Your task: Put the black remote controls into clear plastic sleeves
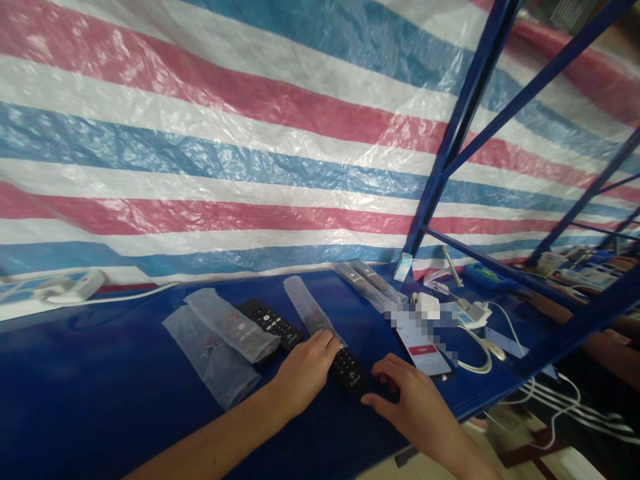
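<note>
Now, left hand (310, 367): your fingers are closing narrowly on a frosted plastic sleeve (303, 300) around a black remote control (347, 370).
Remote: it is lying on the blue tabletop (125, 373) between your hands, seemingly partly sleeved, its lower end showing.
Right hand (415, 400): your fingers are curving, thumb apart, holding nothing, near that end.
Sleeve handling: keeping its mouth aligned and unwrinkled should limit snagging.
Other packets: two slim translucent bags (370, 283) are apparently containing remotes.
</note>
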